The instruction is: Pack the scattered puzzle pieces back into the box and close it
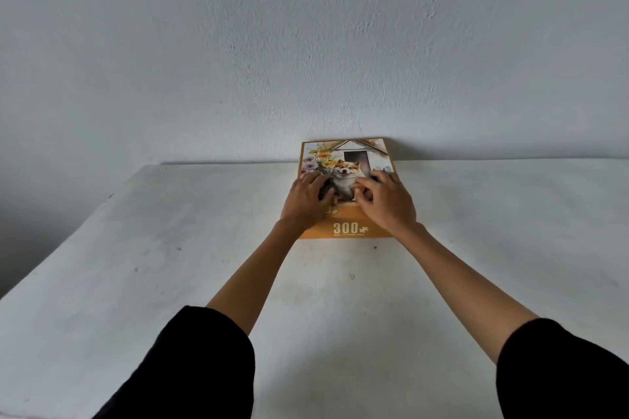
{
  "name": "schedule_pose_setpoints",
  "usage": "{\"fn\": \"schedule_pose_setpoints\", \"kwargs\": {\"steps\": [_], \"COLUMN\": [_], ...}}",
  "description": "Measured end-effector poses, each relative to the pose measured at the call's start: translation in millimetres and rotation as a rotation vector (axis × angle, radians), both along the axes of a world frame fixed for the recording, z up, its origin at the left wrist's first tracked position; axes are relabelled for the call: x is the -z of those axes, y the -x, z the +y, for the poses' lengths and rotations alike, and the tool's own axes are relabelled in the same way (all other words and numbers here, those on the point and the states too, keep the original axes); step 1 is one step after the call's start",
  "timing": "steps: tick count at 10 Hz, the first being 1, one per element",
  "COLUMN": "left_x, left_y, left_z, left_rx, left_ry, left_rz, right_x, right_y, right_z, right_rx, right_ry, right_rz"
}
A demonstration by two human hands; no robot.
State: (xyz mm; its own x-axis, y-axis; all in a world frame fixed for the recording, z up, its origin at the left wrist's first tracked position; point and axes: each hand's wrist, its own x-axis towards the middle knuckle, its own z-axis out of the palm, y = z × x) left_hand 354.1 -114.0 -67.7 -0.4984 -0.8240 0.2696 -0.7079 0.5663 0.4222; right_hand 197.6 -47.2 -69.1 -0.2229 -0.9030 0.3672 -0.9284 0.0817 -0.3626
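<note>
Your left hand (pixel 306 201) and right hand (pixel 388 205) both rest on the lid of the puzzle box (pixel 350 229), fingers loosely spread, gripping nothing. The box lies shut at the far side of the white desk (pixel 170 265), its back edge by the grey wall (pixel 306 44). Nothing else crowds it.

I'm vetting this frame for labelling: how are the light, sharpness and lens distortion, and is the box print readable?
Head view: soft, even light, no glare; a faint shadow on the wall right of the puzzle box; the wide-angle lens stretches the forearms at the bottom; left hand and right hand look slightly soft; "300" reads, the smaller line under it does not.
</note>
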Motion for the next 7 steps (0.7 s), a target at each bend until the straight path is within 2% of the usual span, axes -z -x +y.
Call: {"fn": "schedule_pose_setpoints", "kwargs": {"steps": [5, 6, 7], "left_x": [-4, -6, -19], "left_y": [-2, -1, -3], "left_z": [-6, -9, -12], "left_rx": [-0.002, 0.029, 0.108], "left_ry": [-0.018, -0.028, -0.016], "left_rz": [-0.028, -0.038, 0.011], "right_x": [3, 1, -19], "right_y": [-2, 0, 2], "right_z": [-10, -11, -5], "right_rx": [0.011, -0.007, -0.013], "right_ry": [0.011, -0.022, 0.014], "right_rz": [0.030, 0.010, -0.140]}}
